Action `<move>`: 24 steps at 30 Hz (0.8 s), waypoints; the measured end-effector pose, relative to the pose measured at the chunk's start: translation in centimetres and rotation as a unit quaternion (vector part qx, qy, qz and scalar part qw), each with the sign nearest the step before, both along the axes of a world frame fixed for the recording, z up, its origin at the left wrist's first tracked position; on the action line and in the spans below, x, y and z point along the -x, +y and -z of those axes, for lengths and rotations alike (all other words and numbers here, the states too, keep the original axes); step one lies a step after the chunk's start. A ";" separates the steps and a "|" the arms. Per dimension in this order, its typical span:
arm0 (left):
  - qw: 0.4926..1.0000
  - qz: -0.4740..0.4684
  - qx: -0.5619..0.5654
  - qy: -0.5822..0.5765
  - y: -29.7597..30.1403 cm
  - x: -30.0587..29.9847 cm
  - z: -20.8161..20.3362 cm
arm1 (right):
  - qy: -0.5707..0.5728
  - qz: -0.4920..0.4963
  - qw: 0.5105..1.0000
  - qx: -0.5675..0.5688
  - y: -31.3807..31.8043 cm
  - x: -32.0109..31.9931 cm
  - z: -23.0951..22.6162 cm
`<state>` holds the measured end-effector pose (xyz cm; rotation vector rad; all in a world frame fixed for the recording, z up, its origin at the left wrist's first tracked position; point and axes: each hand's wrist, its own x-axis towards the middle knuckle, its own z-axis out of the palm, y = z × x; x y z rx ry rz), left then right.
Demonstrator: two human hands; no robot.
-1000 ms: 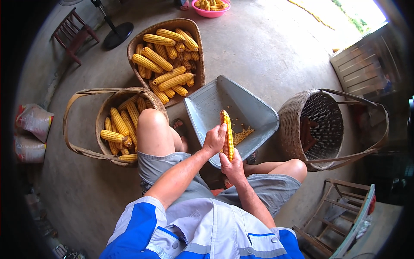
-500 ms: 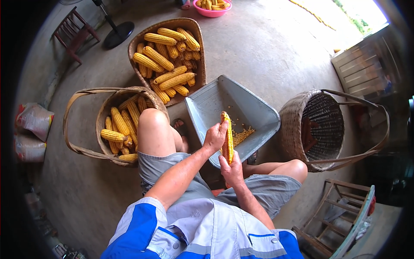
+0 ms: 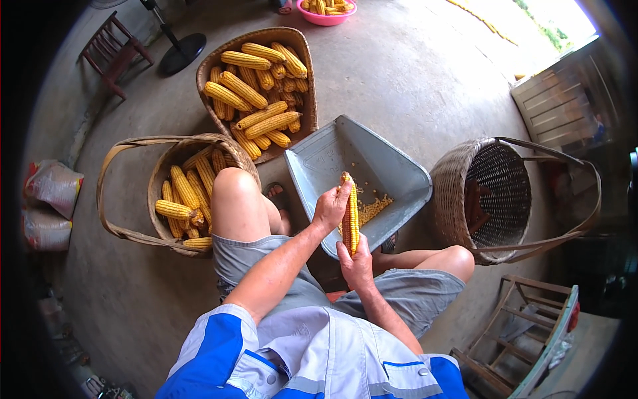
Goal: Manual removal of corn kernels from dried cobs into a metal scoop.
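Observation:
An ear of corn (image 3: 351,218) stands nearly upright between my hands, with a reddish-brown strip showing along its yellow kernels. My left hand (image 3: 332,207) grips its upper part, the thumb pressed on the kernels near the tip. Lower down, my right hand (image 3: 357,265) is closed round the bottom end. Both hands are over the near side of a grey scoop-shaped dustpan (image 3: 319,163), where a small heap of loose kernels (image 3: 375,209) lies beside the ear. My palms and some fingertips are hidden.
A woven basket of corn ears (image 3: 157,193) stands left of my knee, and a wicker scoop (image 3: 310,86) full of ears lies ahead. At right is a basket (image 3: 448,199) with reddish-brown pieces inside. A wooden rack (image 3: 508,346), a chair (image 3: 114,50) and a pink basin (image 3: 325,20) stand farther out.
The ear has turned slightly in my hands, so more of its reddish strip faces up. My left thumb has shifted a little on it. The baskets and dustpan stay put.

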<state>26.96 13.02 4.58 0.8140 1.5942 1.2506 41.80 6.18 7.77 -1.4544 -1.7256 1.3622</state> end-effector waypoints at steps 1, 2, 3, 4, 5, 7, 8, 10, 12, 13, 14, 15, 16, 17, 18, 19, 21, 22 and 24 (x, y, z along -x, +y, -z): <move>1.000 -0.009 0.001 0.013 0.1 -0.1 0.0 | -0.008 -0.006 1.000 0.001 0.0 0.0 0.0; 1.000 -0.017 0.002 0.026 0.1 -0.2 0.1 | -0.008 -0.006 1.000 0.001 -0.1 0.0 0.0; 1.000 -0.017 0.002 0.025 0.1 -0.3 0.3 | -0.012 -0.009 1.000 -0.005 -0.1 0.0 0.0; 0.998 -0.030 0.002 0.048 0.1 -0.4 0.4 | -0.015 -0.012 1.000 -0.012 -0.1 0.0 0.1; 0.996 -0.043 0.001 0.072 0.1 -0.5 0.6 | -0.015 -0.012 1.000 -0.012 -0.1 0.0 0.2; 0.995 -0.064 -0.005 0.070 -0.1 -0.8 1.0 | 0.007 -0.009 0.999 0.045 -0.1 -0.2 0.3; 0.995 -0.067 -0.015 0.070 -0.2 -0.7 1.1 | 0.007 -0.010 0.999 0.045 -0.1 -0.1 0.1; 0.995 -0.071 -0.024 0.070 -0.4 -0.6 1.3 | -0.007 -0.007 0.999 0.043 -0.1 0.0 -0.3; 0.998 -0.052 -0.019 0.005 -0.2 -0.6 1.0 | 0.006 0.007 1.000 0.022 -0.1 0.1 -0.2; 0.999 -0.051 -0.019 0.004 0.0 -0.5 0.9 | 0.019 0.019 1.000 0.002 -0.1 0.1 -0.1; 0.999 -0.033 -0.012 -0.028 0.2 -0.3 0.7 | 0.020 0.019 1.000 0.002 -0.2 0.1 -0.2; 0.998 -0.016 -0.004 -0.060 0.3 0.0 0.5 | 0.016 0.017 1.000 -0.011 -0.3 0.1 -0.3; 1.000 -0.006 -0.001 -0.027 0.3 0.2 0.3 | 0.012 0.016 1.000 -0.023 -0.3 0.1 -0.4; 1.000 -0.006 -0.001 -0.027 0.4 0.4 0.4 | 0.012 0.015 1.000 -0.024 -0.4 0.1 -0.4; 1.000 -0.008 0.016 0.015 0.5 0.5 0.5 | -0.002 0.003 1.000 -0.017 -0.5 0.0 -0.4; 0.998 -0.010 0.033 0.058 0.6 0.6 0.6 | -0.016 -0.009 1.000 -0.011 -0.5 0.0 -0.3; 0.998 -0.009 0.038 0.053 0.5 0.5 0.5 | -0.018 -0.009 1.000 -0.020 -0.6 0.0 -0.3; 1.000 -0.014 0.017 0.019 0.6 0.3 0.7 | -0.018 -0.010 1.000 -0.019 -0.6 0.0 -0.4; 1.000 -0.021 -0.006 -0.015 0.5 0.2 1.5 | -0.017 -0.013 1.000 -0.017 -0.6 0.1 -0.4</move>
